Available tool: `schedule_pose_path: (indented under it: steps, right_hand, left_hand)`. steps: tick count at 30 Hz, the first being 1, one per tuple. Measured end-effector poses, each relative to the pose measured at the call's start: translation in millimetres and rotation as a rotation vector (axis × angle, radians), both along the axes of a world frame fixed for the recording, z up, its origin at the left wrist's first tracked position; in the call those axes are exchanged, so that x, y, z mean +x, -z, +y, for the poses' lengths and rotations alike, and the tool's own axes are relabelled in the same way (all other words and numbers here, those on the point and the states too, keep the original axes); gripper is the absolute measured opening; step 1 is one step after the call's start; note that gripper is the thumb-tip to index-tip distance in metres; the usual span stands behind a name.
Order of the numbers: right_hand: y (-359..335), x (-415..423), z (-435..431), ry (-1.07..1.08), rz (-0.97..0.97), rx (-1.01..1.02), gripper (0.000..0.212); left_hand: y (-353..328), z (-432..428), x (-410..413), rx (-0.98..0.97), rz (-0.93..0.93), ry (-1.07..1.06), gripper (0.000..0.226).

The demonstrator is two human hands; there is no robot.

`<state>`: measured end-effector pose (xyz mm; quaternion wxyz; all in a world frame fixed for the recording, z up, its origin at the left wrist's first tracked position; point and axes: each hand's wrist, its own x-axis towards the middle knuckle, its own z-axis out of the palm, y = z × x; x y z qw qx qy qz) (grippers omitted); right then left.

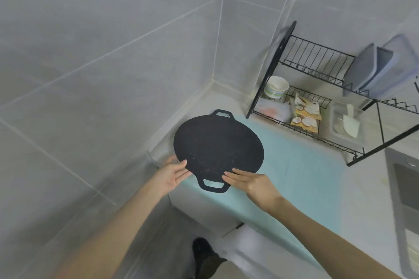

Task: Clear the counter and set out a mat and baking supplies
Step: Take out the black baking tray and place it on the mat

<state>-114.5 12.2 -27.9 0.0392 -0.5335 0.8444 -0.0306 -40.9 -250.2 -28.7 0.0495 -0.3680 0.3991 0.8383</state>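
1. On the counter, a pale blue mat lies under a round black two-handled pan.
2. Left hand and right hand touch its rim, fingers straight and together.
3. Supplies seemingly wait in the black wire rack.

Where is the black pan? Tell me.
Head view: the black pan is over the left end of the blue mat, left of the dish rack, with the left hand and right hand at its near edge.
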Motion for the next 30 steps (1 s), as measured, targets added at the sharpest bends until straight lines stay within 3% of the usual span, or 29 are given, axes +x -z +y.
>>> schedule_pose_path:
  steps: [13, 18, 22, 25, 30]
  right_hand:
    - [35.1, -42.0, -27.8, -0.138, -0.036, 0.319, 0.090]
    - [32.2, -41.8, -26.9, -0.128, 0.027, 0.310, 0.090]
    - [29.2, -33.1, -32.9, -0.121, -0.093, 0.304, 0.094]
    - [27.5, -25.0, -37.3, -0.034, -0.174, 0.400, 0.082]
    - [8.2, 5.4, -34.7, 0.181, -0.160, 0.254, 0.065]
  left_hand:
    - [27.6, -36.0, -36.1, -0.108, -0.186, 0.071, 0.043]
    - [30.2, -45.6, -27.7, -0.122, -0.221, 0.131, 0.042]
    - [28.6, -46.8, -21.0, -0.065, -0.206, 0.054, 0.038]
    - [20.0, -44.4, -16.4, -0.055, -0.177, 0.014, 0.035]
    - [-1.5, -39.6, -0.1, -0.170, -0.102, 0.148, 0.038]
